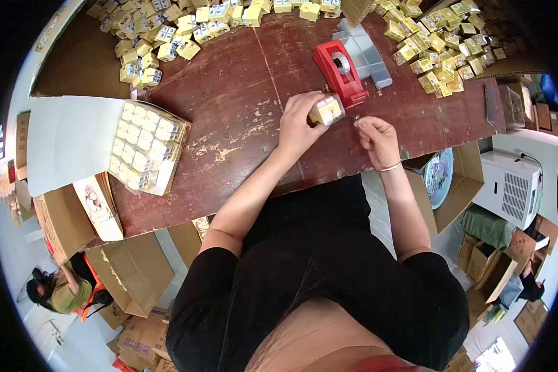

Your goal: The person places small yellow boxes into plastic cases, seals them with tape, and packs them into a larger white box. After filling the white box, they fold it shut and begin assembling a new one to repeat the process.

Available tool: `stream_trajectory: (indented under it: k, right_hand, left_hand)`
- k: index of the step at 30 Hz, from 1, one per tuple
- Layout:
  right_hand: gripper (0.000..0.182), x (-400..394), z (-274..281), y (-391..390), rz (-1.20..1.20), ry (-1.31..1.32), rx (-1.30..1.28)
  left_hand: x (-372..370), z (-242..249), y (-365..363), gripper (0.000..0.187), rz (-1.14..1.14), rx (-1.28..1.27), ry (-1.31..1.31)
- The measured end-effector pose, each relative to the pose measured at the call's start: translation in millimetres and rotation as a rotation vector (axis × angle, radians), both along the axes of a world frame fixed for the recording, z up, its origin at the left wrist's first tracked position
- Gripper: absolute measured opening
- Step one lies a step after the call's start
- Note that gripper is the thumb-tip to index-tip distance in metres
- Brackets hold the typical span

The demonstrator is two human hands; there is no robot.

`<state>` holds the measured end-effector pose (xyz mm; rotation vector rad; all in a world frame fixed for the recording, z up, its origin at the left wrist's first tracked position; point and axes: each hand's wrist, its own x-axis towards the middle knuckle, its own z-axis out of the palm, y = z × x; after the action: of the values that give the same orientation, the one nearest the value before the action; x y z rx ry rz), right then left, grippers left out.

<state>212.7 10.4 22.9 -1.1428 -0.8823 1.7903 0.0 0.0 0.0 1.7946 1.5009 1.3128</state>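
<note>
My left hand (297,126) is wrapped round a small yellow box (329,110) with a clear cover, held just above the dark red table. To its right, my right hand (378,140) is closed in a pinch, its fingertips close to the box but apart from it. Something tiny shows at those fingertips, too small to name. Just beyond the box stands a red tape dispenser (338,75) with a roll of clear tape in it. Flat clear plastic pieces (364,49) lie behind the dispenser.
Many small yellow boxes are heaped at the far left (186,28) and far right (443,53). An open display carton (180,152) of packed yellow boxes sits on the table's left. Cardboard cartons (130,273) flank the table below. Another person (65,288) is at the lower left.
</note>
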Motion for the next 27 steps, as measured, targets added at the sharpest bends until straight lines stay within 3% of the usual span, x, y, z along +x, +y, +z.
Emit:
stream_trajectory:
  k: [7,9,10,12,15,17,18,20,21,23,25,27]
  right_hand:
    - [0.013,-39.6,1.6,-0.8,0.117,0.107,-0.237]
    - [0.025,-45.8,7.8,-4.7,0.092,-0.142,-0.161]
    - [0.025,-50.5,3.1,-6.0,0.093,-0.143,-0.162]
    - [0.044,-56.9,-6.6,-6.3,-0.050,-0.215,0.513]
    - [0.049,-49.5,0.4,-8.0,0.029,-0.244,0.370]
    - [0.047,-46.7,9.3,-8.1,0.023,-0.219,0.250]
    - [0.045,-43.5,15.3,-8.4,0.003,-0.014,0.135]
    - [0.039,-44.7,17.2,-10.5,-0.060,0.285,0.015]
    - [0.039,-47.0,14.8,-12.2,-0.061,0.283,0.015]
    - [0.053,-49.0,10.7,-16.8,-0.029,0.233,-0.065]
    - [0.041,-36.9,13.9,-11.0,0.004,0.017,-0.002]
    - [0.028,-15.0,10.6,12.3,-0.047,-0.251,0.158]
  left_hand:
    - [-3.2,7.8,-4.7,0.055,0.053,0.167,0.101]
    - [-6.8,13.1,-12.0,0.057,0.042,0.153,0.109]
    - [-6.3,25.4,-17.8,0.060,-0.004,-0.073,-0.023]
    - [-6.9,34.1,-20.5,0.078,-0.176,-0.386,-0.258]
    - [-11.4,38.0,-23.1,0.089,-0.287,-0.369,-0.261]
    - [-17.5,27.8,-22.7,0.096,-0.347,-0.426,-0.617]
    - [-13.6,25.5,-23.7,0.095,-0.300,-0.390,-0.969]
    - [1.3,7.8,-25.1,0.096,-0.294,-0.338,-1.284]
    - [14.6,8.2,-27.6,0.083,-0.305,-0.336,-1.400]
    - [25.3,7.1,-24.6,0.074,-0.278,-0.437,-1.498]
    - [27.0,16.1,-17.3,0.054,-0.234,-0.517,-1.571]
    - [26.9,10.2,-8.3,0.054,-0.244,-0.487,-1.442]
